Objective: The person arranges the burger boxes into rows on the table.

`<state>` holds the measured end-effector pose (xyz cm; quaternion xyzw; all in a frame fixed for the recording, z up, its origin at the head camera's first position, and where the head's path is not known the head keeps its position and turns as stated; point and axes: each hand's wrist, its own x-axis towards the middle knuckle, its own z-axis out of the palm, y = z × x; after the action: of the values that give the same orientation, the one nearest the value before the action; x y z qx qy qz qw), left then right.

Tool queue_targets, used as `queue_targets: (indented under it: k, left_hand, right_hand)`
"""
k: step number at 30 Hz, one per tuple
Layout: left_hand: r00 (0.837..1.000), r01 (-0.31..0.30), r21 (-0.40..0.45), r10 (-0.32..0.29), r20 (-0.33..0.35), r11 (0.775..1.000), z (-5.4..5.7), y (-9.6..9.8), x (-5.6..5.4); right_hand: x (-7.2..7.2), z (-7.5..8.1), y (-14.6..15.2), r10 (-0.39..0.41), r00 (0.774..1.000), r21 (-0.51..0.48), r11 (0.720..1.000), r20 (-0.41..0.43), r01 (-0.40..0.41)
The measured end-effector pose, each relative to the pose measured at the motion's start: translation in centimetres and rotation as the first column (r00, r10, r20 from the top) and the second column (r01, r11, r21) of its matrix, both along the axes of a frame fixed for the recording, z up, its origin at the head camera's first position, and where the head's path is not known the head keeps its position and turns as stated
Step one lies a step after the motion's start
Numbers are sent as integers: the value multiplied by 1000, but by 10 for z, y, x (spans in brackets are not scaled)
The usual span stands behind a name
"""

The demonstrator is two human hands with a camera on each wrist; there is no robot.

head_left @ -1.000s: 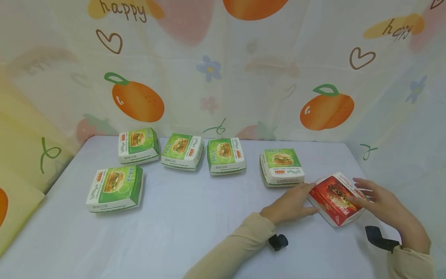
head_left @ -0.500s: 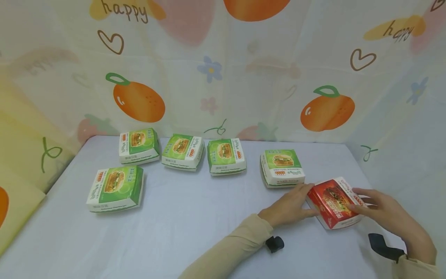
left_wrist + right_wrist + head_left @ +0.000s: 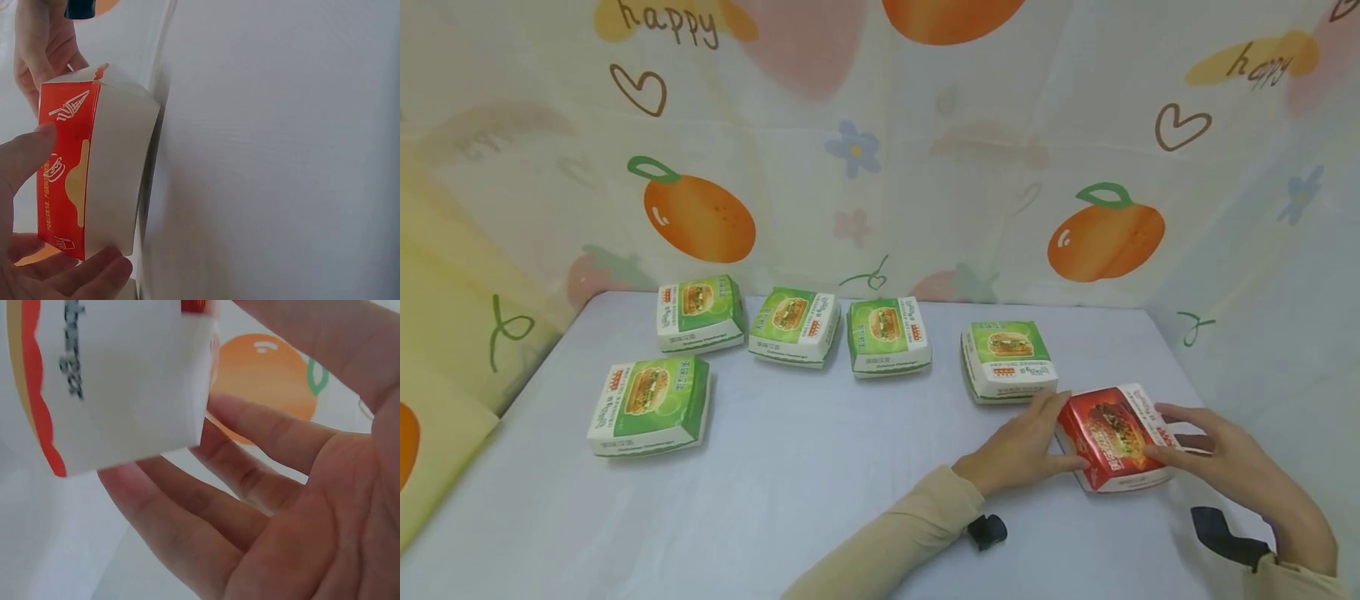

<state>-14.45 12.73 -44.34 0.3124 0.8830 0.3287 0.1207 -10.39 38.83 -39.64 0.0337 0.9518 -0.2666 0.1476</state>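
A red-and-white burger box [image 3: 1112, 437] with a burger picture on its lid sits at the right of the table, set at a slight angle. My left hand [image 3: 1018, 446] holds its left side, thumb on the near face and fingers round the far corner, as the left wrist view shows on the box [image 3: 112, 162]. From the right, my right hand [image 3: 1232, 458] grips the opposite side, its thumb over the lid's edge. In the right wrist view the fingers of this hand [image 3: 294, 506] touch the white side of the box [image 3: 131, 387].
Just behind the left hand stands a green burger box [image 3: 1007, 358]. Further left are several more, among them a back-row green box [image 3: 889, 335] and a nearer green box [image 3: 650, 406]. A patterned curtain [image 3: 925, 167] rises behind the white table [image 3: 820, 467].
Both hands have turned the red burger box so that it lies straighter, and shifted it slightly left. The green boxes have stayed where they were.
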Motion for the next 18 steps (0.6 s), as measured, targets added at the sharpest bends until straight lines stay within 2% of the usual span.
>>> queue_targets:
  k: [4, 10, 18]
  left_hand:
    - [999, 4, 2, -4, -40, 1000, 2, -7, 2]
    - [994, 24, 14, -23, -109, 1000, 4, -20, 6]
    - [991, 39, 20, -36, -128, 999, 4, -38, 11]
  right_hand:
    - [2, 2, -4, 8, 1000, -16, 1000, -20, -9]
    - [4, 5, -11, 29, 1000, -46, 999, -8, -30]
    - [3, 3, -18, 60, 998, -84, 995, 12, -59]
